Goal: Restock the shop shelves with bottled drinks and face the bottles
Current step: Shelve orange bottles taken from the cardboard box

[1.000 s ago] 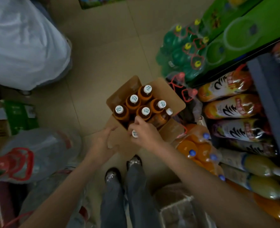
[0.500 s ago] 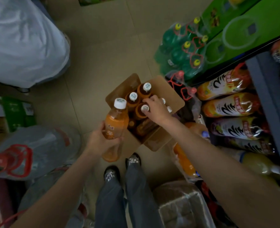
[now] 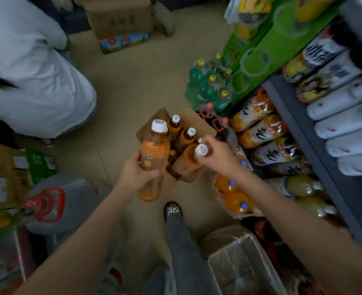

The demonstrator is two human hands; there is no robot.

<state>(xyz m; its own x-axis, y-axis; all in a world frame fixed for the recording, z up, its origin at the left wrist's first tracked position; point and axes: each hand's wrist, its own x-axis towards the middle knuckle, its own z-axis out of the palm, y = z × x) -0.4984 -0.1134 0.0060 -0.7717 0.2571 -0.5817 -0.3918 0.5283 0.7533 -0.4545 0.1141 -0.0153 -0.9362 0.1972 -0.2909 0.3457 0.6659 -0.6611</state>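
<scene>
While the left hand (image 3: 136,175) grips an orange bottle (image 3: 154,161) upright, the right hand (image 3: 215,154) pinches a second bottle (image 3: 189,160) by its neck. Both are above the cardboard box (image 3: 194,124).

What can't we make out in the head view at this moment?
- Bottle count in the cardboard box: the left hand with its orange bottle and the right hand cover part of it.
- Label text on the orange bottle: blurred, too small.
- Upper shelf bottles: motion-blurred, cut off by the right edge.
- Second bottle: the right hand hides its neck.
</scene>
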